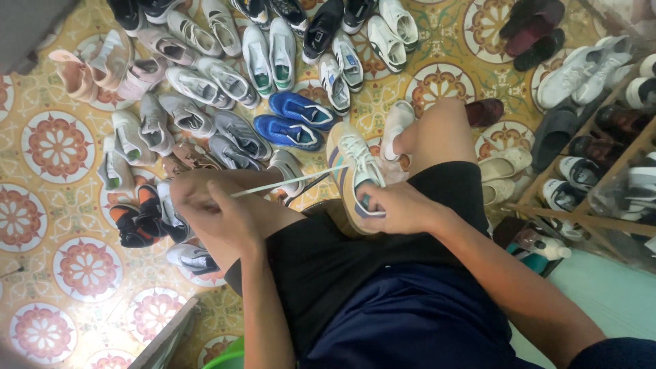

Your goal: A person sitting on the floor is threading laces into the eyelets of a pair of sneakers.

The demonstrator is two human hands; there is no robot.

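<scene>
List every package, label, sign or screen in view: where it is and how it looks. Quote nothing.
Bottle: on the floor by the shoe rack, lying near the person's right arm; dark body with a teal part, white cap end.
No signs or screens show; any labels on the shoes are too small to tell.

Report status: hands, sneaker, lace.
Left hand pulls white lace taut. Right hand grips tan sneaker on lap. Nothing blocking.

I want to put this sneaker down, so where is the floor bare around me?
Bare tiled floor lies at the left, bordered by the black-and-orange shoes. A smaller gap sits between the white-and-green sneakers and the dark red sandals. Ahead of the left hand and the held sneaker, shoes crowd; the shoe rack blocks the right.
</scene>
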